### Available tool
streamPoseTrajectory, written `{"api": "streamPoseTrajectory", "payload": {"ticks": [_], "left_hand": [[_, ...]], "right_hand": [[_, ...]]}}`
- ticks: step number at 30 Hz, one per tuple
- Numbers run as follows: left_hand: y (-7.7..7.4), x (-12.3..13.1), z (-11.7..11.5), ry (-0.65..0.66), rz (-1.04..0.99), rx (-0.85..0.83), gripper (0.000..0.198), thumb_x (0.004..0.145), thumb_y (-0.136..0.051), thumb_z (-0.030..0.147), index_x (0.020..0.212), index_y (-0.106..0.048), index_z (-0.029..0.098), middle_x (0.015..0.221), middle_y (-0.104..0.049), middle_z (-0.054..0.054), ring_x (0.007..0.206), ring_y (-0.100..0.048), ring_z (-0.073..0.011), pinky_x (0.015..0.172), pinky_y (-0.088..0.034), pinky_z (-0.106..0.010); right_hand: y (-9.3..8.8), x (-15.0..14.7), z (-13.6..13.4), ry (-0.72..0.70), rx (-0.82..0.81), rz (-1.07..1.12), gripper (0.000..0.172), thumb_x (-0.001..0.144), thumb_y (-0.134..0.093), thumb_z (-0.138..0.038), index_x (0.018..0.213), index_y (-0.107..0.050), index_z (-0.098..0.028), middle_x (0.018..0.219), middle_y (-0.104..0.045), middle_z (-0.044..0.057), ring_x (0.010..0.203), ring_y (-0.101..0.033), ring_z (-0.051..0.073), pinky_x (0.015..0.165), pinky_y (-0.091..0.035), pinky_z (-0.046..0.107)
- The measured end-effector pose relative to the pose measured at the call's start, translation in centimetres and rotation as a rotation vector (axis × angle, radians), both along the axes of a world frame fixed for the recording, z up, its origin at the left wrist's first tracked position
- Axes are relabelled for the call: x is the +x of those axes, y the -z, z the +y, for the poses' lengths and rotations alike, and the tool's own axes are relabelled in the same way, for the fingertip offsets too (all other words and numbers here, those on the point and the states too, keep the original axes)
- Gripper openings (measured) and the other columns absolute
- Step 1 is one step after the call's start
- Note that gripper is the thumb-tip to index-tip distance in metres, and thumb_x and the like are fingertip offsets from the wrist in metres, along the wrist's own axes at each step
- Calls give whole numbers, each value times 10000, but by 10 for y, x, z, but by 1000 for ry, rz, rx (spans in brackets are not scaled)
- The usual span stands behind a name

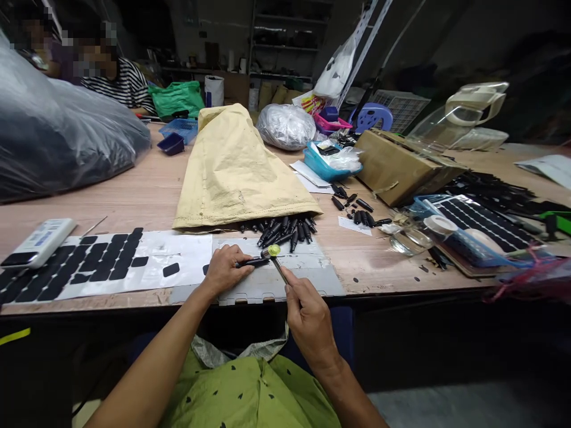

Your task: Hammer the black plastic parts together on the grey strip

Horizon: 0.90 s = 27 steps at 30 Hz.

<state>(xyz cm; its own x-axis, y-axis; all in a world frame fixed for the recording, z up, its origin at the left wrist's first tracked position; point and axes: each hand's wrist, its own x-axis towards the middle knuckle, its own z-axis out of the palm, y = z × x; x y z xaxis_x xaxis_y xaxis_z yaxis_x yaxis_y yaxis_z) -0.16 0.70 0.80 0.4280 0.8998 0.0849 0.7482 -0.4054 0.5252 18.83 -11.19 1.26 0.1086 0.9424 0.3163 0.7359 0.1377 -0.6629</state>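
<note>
My left hand rests on the grey sheet at the table's near edge, fingers closed round a slim black pen-like part that points right. My right hand pinches a thin metal tool whose tip meets the part's end, where a small yellow-green round piece sits. A heap of the same black parts spills from the mouth of a tan sack just beyond my hands.
White sheets with black pads and a white remote-like device lie left. More black parts, a cardboard box, a blue tray and a solar panel lie right. A big plastic bag and seated people are at far left.
</note>
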Motion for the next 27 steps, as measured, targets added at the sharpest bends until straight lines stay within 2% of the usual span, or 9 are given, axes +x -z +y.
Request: {"api": "streamPoseTrajectory", "payload": {"ticks": [4,7,13,16,19,22,24,27], "left_hand": [[1,0,0,-3,-8,-17,243,821,-693,339,1049,-771,303,853,-641,-21,846,-539,-208,767,-391,-353],[3,0,0,-1,-24,-29,237,820,-695,338,1042,-770,304,846,-633,-19,847,-527,-205,768,-385,-351],[2,0,0,-11,-46,-52,195,817,-694,328,997,-769,319,841,-629,-14,853,-519,-204,780,-376,-356],[0,0,-1,-16,-52,-72,218,811,-691,324,1015,-767,315,843,-637,-16,854,-528,-207,783,-384,-359],[-1,0,-1,-15,-66,-69,237,802,-684,330,1021,-767,290,842,-646,-24,860,-531,-213,788,-393,-361],[-2,-1,0,-3,-82,-72,213,786,-685,334,971,-773,276,860,-655,-30,867,-535,-219,809,-397,-372],[-5,-3,-1,31,-107,-76,184,766,-706,333,926,-779,280,885,-661,-27,873,-539,-220,841,-400,-387],[-10,-8,-10,153,-168,-103,145,712,-765,302,855,-788,296,993,-661,-25,951,-544,-231,910,-406,-410]], "right_hand": [[0,-2,1,10,-62,-118,429,997,-365,-206,1360,-591,-229,970,-657,59,860,-647,163,769,-501,247],[-1,-3,1,16,-46,-134,427,996,-370,-208,1361,-590,-231,933,-643,49,830,-636,156,742,-494,237],[-1,-14,1,-53,-21,-183,440,991,-352,-190,1358,-590,-238,915,-643,50,819,-639,154,750,-497,233],[-3,-11,3,-41,-39,-144,427,987,-359,-209,1334,-605,-245,976,-665,57,882,-649,167,781,-503,246],[-8,7,8,93,-33,-144,388,980,-398,-271,1283,-640,-256,1061,-681,65,940,-642,189,801,-494,274],[-10,39,18,317,-70,-271,369,955,-447,-274,1249,-669,-259,1061,-677,58,904,-619,195,752,-452,282],[-6,62,27,456,-88,-365,362,943,-455,-235,1219,-689,-238,1028,-670,68,913,-585,209,737,-415,294],[5,88,40,576,-148,-457,355,945,-467,-212,1219,-692,-211,990,-658,86,897,-533,223,730,-371,313]]}}
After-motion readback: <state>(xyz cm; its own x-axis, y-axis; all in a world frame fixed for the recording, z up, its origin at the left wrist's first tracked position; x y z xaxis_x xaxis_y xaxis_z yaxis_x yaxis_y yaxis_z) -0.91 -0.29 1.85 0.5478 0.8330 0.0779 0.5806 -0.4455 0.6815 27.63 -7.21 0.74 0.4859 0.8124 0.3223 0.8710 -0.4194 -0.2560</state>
